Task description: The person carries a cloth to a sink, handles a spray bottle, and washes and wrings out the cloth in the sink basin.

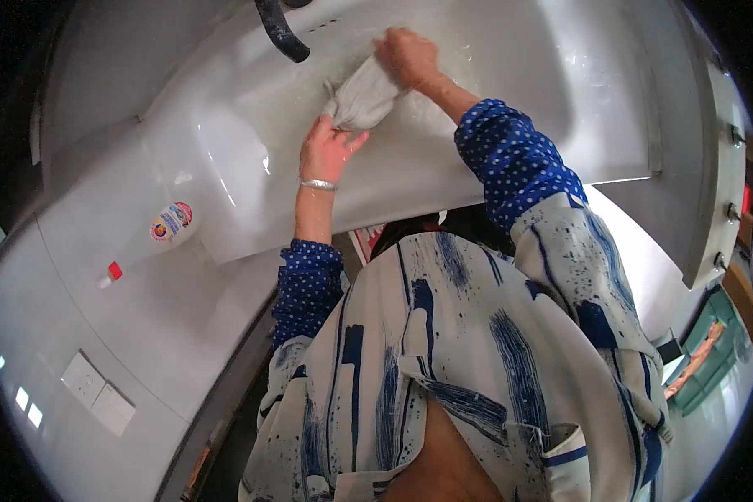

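Note:
A wet white cloth (364,96) is stretched between my two hands over the white sink (402,180), which has cloudy water in it. My right hand (407,58) is closed around the cloth's upper end, fingers curled into a fist. At the lower left end of the cloth is my left hand (326,152), with a silver bracelet at the wrist; its thumb is spread out to the side and its other fingertips touch the cloth's edge, partly behind it.
A black faucet (283,32) reaches over the sink from the top. A clear bottle with a yellow label (171,222) and red cap lies left of the sink. Wall sockets (98,391) show at the lower left, and a green container (711,351) at the right.

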`<state>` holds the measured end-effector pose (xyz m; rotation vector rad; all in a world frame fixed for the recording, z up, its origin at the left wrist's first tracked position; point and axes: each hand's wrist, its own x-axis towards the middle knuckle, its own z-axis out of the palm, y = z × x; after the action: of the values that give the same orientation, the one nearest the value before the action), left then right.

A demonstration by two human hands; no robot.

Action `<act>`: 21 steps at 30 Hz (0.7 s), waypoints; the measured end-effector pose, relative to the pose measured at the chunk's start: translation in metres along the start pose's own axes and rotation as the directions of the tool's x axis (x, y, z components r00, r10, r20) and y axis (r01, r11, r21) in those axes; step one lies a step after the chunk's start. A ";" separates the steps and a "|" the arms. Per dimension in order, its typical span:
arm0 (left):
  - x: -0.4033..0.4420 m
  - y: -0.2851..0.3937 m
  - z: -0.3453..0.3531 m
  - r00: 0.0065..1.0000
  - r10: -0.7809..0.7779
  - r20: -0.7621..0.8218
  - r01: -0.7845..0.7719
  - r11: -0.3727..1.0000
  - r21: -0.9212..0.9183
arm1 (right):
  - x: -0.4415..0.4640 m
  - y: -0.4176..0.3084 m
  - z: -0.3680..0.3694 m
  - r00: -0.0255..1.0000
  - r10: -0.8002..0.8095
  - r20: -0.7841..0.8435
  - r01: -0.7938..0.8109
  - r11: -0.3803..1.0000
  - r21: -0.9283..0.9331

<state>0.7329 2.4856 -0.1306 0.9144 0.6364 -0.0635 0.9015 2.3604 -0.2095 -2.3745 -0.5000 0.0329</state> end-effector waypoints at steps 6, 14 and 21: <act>0.017 -0.021 -0.018 0.895 -0.278 -0.347 0.240 0.959 -0.149 | -0.044 -0.044 0.026 0.881 -0.045 0.470 -0.139 0.927 0.350; 0.030 -0.015 -0.027 0.985 -0.111 -0.135 0.089 0.983 -0.160 | -0.060 -0.086 0.016 0.909 -0.417 0.011 0.402 0.883 0.243; -0.010 -0.018 -0.026 0.952 -0.173 -0.251 0.148 0.982 -0.113 | -0.021 0.006 0.002 0.980 0.190 0.050 -0.194 0.978 0.081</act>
<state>0.7066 2.4919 -0.1494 0.7849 0.9511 -0.0595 0.8840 2.3498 -0.2178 -2.3343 -0.2811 0.1888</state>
